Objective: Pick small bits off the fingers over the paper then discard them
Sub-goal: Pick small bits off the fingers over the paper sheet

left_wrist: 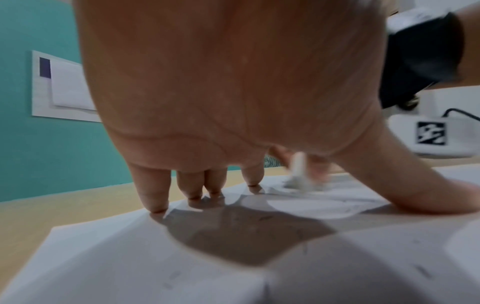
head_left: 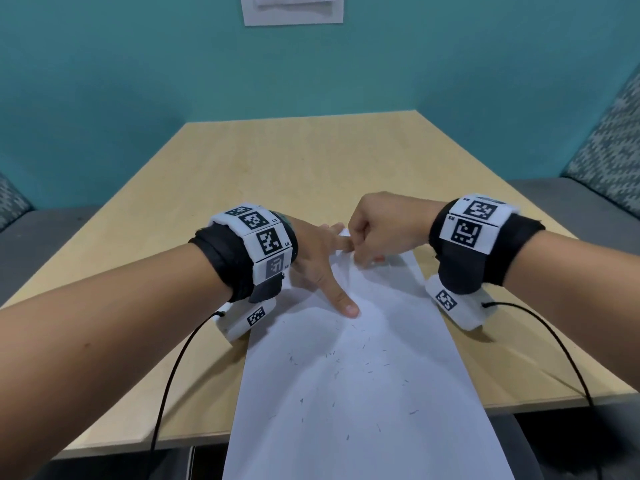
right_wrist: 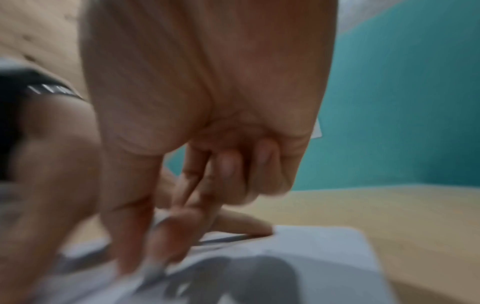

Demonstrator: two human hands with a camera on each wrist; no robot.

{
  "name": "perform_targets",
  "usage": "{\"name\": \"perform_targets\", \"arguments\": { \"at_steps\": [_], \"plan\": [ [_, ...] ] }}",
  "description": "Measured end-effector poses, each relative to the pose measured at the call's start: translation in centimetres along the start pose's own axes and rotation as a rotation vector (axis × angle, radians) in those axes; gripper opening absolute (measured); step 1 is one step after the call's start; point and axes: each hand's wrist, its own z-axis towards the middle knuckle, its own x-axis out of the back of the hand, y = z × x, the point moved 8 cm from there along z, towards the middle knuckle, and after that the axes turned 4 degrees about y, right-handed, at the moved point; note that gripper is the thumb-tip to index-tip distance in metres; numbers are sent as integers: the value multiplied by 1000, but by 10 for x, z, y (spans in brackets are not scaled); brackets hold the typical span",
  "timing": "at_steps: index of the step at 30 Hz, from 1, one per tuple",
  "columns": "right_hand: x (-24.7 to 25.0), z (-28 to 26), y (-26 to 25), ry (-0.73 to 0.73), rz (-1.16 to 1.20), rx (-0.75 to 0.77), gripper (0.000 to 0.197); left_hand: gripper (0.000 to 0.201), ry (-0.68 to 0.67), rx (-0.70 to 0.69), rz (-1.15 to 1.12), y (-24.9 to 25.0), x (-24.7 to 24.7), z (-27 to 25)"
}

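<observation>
A long white sheet of paper (head_left: 363, 393) lies on the wooden table (head_left: 277, 161) and hangs over its near edge. Several small dark bits (head_left: 367, 363) are scattered across the sheet's middle. My left hand (head_left: 332, 268) is spread flat on the far left part of the sheet, with straight fingertips (left_wrist: 155, 205) and thumb pressing it down. My right hand (head_left: 360, 252) is curled at the sheet's far end, beside the left index finger. Its thumb and forefinger pinch a small white object (left_wrist: 298, 170) against the paper; the object is blurred in both wrist views.
Grey bench seats flank the table at the left (head_left: 41, 230) and right (head_left: 571, 195). A teal wall with a white panel (head_left: 292, 8) stands behind. Black cables (head_left: 173, 375) trail from both wrist cameras over the table's near edge.
</observation>
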Motion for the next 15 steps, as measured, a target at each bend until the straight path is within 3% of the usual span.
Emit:
{"name": "perform_targets", "arguments": {
  "at_steps": [2,3,7,11,15],
  "plan": [
    [-18,-10,-12,-167,23,39,13,124,5,-18,-22,0,0,1],
    [-17,-9,-10,-176,21,30,13,124,5,-17,-23,0,1,1],
    [11,5,11,65,-26,-43,13,129,-2,21,1,1,2,-2],
    [-18,-12,-8,-204,32,40,15,120,3,-18,-24,6,5,-4],
    [8,4,9,-1,-48,-36,12,126,-5,27,34,5,6,-4]
  ]
}}
